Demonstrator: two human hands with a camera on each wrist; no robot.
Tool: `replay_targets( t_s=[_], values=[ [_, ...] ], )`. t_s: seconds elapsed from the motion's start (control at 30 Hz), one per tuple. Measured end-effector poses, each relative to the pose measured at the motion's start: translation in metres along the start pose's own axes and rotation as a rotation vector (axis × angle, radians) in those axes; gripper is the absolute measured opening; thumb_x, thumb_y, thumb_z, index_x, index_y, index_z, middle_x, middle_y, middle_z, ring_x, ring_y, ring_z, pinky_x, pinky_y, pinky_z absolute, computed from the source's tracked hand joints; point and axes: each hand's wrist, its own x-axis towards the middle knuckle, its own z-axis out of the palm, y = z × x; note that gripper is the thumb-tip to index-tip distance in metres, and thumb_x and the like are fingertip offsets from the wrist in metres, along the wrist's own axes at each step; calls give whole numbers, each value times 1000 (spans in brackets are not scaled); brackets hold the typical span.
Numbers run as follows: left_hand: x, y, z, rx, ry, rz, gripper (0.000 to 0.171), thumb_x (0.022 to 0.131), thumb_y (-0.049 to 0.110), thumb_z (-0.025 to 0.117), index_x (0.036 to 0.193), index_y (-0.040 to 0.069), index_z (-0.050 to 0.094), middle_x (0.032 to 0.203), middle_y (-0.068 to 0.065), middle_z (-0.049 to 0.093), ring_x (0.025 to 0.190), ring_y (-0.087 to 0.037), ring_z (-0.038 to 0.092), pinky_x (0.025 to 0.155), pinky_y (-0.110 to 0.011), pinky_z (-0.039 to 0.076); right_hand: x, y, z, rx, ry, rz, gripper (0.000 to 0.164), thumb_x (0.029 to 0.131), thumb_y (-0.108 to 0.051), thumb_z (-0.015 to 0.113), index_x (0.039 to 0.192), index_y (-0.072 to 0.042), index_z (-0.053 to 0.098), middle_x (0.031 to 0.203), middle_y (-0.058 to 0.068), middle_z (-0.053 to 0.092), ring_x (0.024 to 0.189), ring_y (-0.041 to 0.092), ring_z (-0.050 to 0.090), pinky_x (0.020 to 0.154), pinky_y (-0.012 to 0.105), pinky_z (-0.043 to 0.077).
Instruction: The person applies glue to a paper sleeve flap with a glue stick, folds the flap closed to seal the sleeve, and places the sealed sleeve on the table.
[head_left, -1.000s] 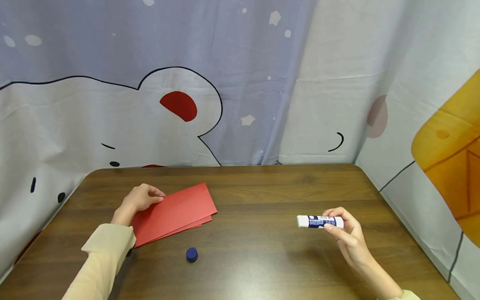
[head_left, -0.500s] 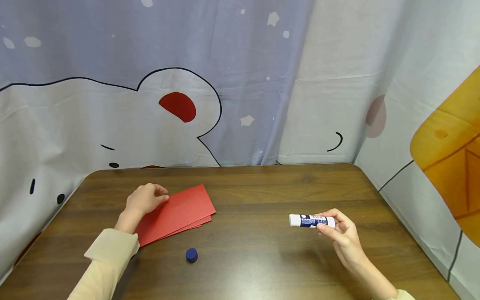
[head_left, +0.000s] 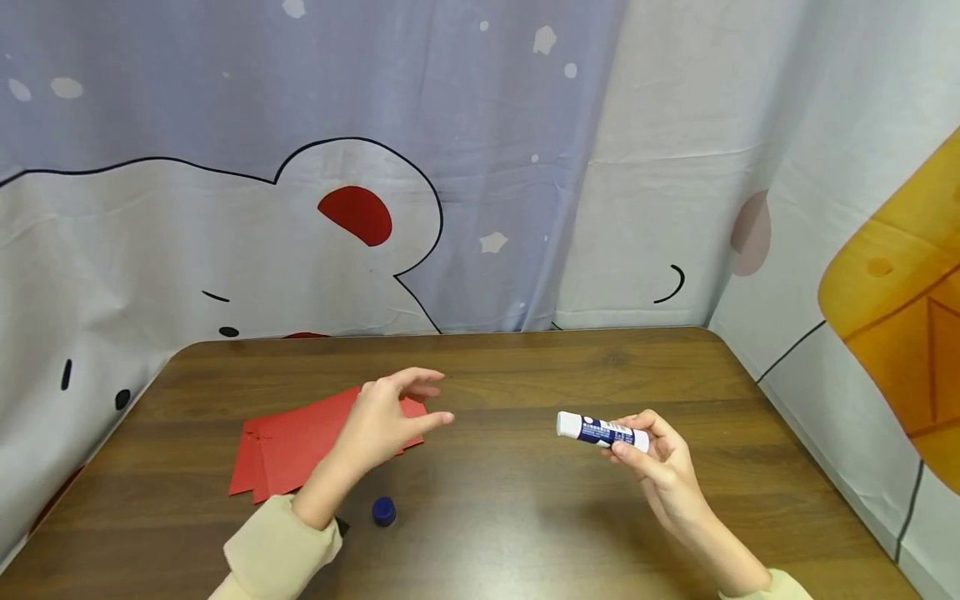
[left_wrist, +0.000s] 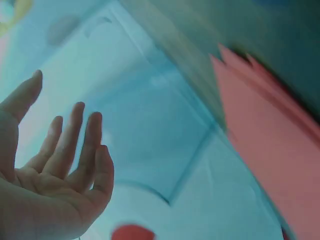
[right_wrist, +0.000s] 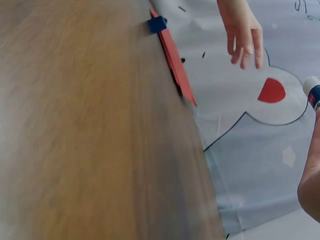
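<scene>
My right hand (head_left: 667,471) pinches a glue stick (head_left: 596,431) between thumb and fingers above the table's right half. The tube is white with a dark blue label, tilted slightly, one white end pointing left. In the right wrist view only part of the glue stick (right_wrist: 314,93) shows at the edge. My left hand (head_left: 375,427) is raised with thumb and fingers spread apart and nothing between them. Several overlapping red paper sheets (head_left: 300,442) lie on the table behind it, partly hidden by the hand. In the left wrist view these sheets (left_wrist: 272,135) appear apart from the hand (left_wrist: 65,185).
A small dark blue cap (head_left: 384,511) stands on the brown wooden table (head_left: 517,500), in front of the red sheets. A printed curtain (head_left: 495,183) hangs behind the table's far edge and along the right side.
My left hand has let go of the red sheets, lifted and moved right; the sheets' left ends now show. My right hand has brought the glue stick leftward and tilted it slightly.
</scene>
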Motion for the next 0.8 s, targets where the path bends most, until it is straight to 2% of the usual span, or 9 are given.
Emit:
replay_targets(
  t_s=[0.17,0.27,0.33,0.43,0.53,0.67,0.8],
  values=[
    [-8,26,30,-201,-127,13,50,72,31,84,116,18,66,99,3,75,91,-13,69,77,-27,54,6,1,11,6,-15,25,33,88,18,43,102,-8,57,107,3,65,90,13,67,80,23,56],
    [-10,36,52,-273,-194,32,49,72,32,83,115,17,66,98,2,75,87,-13,70,75,-27,55,9,1,18,-4,-27,57,31,89,15,45,102,-10,57,107,1,64,91,12,66,80,23,55],
    [-11,42,65,-303,-214,42,47,73,32,83,113,15,66,97,2,75,85,-14,70,74,-25,54,11,2,22,-6,-38,69,30,90,14,45,102,-11,57,108,1,64,91,11,66,80,22,55],
    [-11,50,82,-385,-205,37,42,73,30,84,108,13,67,97,-2,75,83,-15,71,73,-24,55,12,4,27,-4,-58,79,30,90,13,46,103,-12,56,109,0,64,91,11,66,80,21,54],
    [-11,57,90,-498,-158,16,40,73,25,84,106,11,67,94,-6,74,81,-17,70,72,-22,55,12,5,31,6,-71,82,31,90,13,46,103,-13,56,110,-1,63,93,10,65,82,22,54],
    [-12,64,93,-655,-89,-22,41,72,17,84,108,9,67,92,-12,72,76,-11,67,70,-24,56,10,6,35,11,-63,77,30,90,13,46,103,-13,57,110,-1,63,94,9,63,82,21,54],
    [-13,68,94,-775,-73,-68,40,72,9,83,108,5,66,93,-19,72,70,-6,67,68,-24,56,8,7,39,3,-43,76,30,90,12,46,103,-12,58,109,-1,63,92,7,62,78,19,54]
  ],
)
